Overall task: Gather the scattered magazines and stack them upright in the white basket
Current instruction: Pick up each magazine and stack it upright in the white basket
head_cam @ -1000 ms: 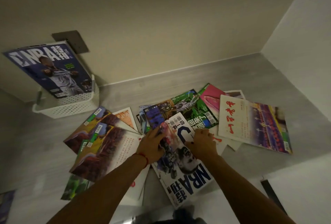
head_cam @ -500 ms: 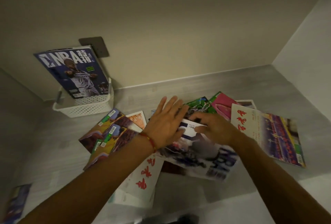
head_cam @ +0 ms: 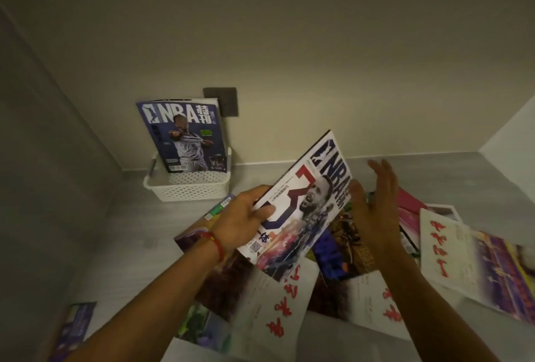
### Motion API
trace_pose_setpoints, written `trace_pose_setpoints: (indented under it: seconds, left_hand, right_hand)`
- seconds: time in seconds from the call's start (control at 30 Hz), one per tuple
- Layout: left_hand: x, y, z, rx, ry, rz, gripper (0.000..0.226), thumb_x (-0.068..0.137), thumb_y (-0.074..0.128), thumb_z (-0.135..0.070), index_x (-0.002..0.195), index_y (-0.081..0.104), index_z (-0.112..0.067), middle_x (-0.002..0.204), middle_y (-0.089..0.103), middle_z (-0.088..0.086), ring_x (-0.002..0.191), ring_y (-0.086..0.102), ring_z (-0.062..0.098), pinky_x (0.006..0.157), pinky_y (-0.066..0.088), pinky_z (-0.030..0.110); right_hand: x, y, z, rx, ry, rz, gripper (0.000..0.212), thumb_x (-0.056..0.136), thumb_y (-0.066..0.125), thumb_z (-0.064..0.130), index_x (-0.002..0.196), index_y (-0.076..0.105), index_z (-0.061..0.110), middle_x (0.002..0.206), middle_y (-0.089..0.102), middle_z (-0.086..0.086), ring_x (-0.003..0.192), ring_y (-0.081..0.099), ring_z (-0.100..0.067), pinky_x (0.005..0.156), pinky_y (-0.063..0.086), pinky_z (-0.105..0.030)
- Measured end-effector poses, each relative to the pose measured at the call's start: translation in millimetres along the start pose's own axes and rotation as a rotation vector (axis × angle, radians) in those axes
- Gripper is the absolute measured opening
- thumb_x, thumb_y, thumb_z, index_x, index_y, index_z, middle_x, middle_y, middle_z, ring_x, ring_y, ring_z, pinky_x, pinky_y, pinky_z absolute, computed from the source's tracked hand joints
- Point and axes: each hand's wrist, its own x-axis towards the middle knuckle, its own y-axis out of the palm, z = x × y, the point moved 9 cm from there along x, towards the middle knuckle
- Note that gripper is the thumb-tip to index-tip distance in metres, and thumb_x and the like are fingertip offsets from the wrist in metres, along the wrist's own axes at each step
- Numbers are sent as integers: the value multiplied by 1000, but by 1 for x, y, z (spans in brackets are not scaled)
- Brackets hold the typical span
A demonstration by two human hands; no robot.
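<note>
Above the scattered pile on the grey floor (head_cam: pixel 86 246), our left hand (head_cam: pixel 240 224) pinches the near edge of a glossy white basketball magazine (head_cam: pixel 304 211), thumb on the cover and fingers underneath, tilting it up toward the basket. Our right hand (head_cam: pixel 376 211) holds nothing; it hangs beside the magazine's far edge with fingers straight and slightly spread, likely ready to steady it. A white perforated plastic basket (head_cam: pixel 188 190) sits against the beige wall (head_cam: pixel 289 43), so the blue basketball magazine (head_cam: pixel 185 135) inside can lean back and stand upright. Several loose magazines, including a white one with red characters (head_cam: pixel 451 254), lie flat beneath our arms, so we judge the task barely begun.
</note>
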Motion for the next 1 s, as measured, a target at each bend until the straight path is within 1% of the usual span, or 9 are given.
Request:
trace_pose_setpoints:
  seconds: [0.1, 0.17, 0.23, 0.33, 0.53, 0.67, 0.77, 0.87, 1.0]
  left_hand:
    - [-22, -40, 12, -178, -54, -51, 33, 96, 58, -7, 127, 62, -20, 111, 75, 3, 85, 73, 19, 68, 60, 32]
    - [-33, -65, 22, -238, -56, -74, 34, 96, 59, -9, 126, 63, -23, 112, 75, -2, 90, 73, 20, 68, 58, 28]
    - [-43, -89, 35, -271, -83, -104, 33, 96, 60, -11, 124, 63, -27, 111, 75, -6, 91, 73, 18, 69, 56, 23]
    - [-56, -127, 54, -315, -122, -149, 38, 95, 60, -15, 130, 59, -30, 115, 74, -3, 96, 73, 25, 72, 59, 30]
    - [-57, -213, 80, -322, -127, -354, 32, 94, 63, -19, 124, 57, -25, 115, 74, 6, 94, 74, 31, 78, 60, 54]
    - [-29, -283, 53, -136, 33, -509, 28, 93, 61, -7, 121, 59, -8, 98, 75, -12, 94, 73, 6, 75, 61, 24]
    - [-8, -325, 39, 7, 107, -622, 29, 92, 62, -4, 121, 62, -6, 102, 73, -14, 89, 70, -1, 73, 56, 15]
    - [13, -358, 46, 181, 95, -726, 27, 91, 65, -25, 116, 69, -14, 109, 74, 0, 91, 69, 12, 75, 56, 25]
    - [39, -378, 95, 89, -70, -768, 27, 79, 73, -33, 103, 77, -22, 96, 78, 0, 87, 74, 16, 83, 61, 43]
  right_hand:
    - [-23, 57, -46, 440, 691, 187, 61, 96, 52, 47, 148, 31, 23, 151, 39, -12, 133, 45, -35, 105, 41, -50]
    - [-35, 101, -33, 745, 829, 350, 48, 97, 54, 37, 137, 48, 12, 127, 60, -17, 113, 59, -38, 89, 53, -48]
    - [-35, 126, -6, 817, 732, 463, 33, 100, 50, 22, 127, 58, 5, 113, 68, -18, 105, 64, -42, 78, 60, -46]
    - [-36, 155, 16, 797, 731, 519, 30, 99, 53, 22, 122, 62, 6, 103, 73, -15, 93, 68, -35, 88, 55, -51]
    - [14, 177, 118, 433, 133, 487, 15, 95, 58, 6, 107, 66, 12, 99, 77, 1, 87, 75, -17, 78, 62, -41]
    - [47, 209, 190, 83, -203, 378, 16, 96, 59, 20, 106, 64, 9, 108, 74, -5, 85, 73, -17, 74, 62, -39]
    - [69, 236, 217, 72, -268, 313, 17, 95, 60, 23, 103, 65, 9, 109, 75, -5, 84, 74, -17, 74, 62, -42]
    - [89, 260, 229, 4, -265, 285, 20, 93, 63, 23, 104, 70, 8, 113, 74, -6, 86, 74, -17, 76, 62, -36]
    - [107, 291, 218, -90, -183, 285, 20, 90, 67, 21, 104, 73, 9, 110, 75, -8, 85, 72, -19, 75, 58, -27]
